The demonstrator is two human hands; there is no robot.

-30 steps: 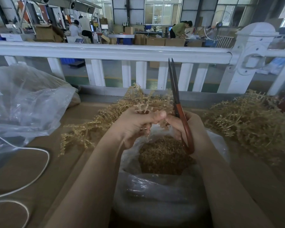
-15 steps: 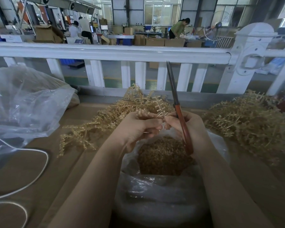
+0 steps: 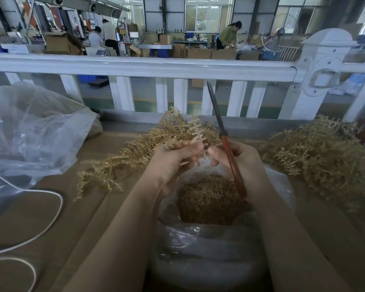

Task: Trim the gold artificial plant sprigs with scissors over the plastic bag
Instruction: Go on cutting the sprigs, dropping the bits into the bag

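- Clear plastic bag (image 3: 209,245) sits at the worktop's near edge, and I see gold trimmings (image 3: 211,201) heaped inside.
- Above its mouth, my left hand (image 3: 173,163) pinches a gold sprig (image 3: 195,131); my right hand (image 3: 240,161) grips the scissors (image 3: 230,152), blades together, pointing up.
- More sprigs (image 3: 135,157) lie behind, with a pile (image 3: 316,157) toward the right edge.
- A white railing (image 3: 148,67) runs along the far edge.

Daylight from the far windows (image 3: 209,13) leaves the foreground dim; wide-angle bending and softness at the edges.
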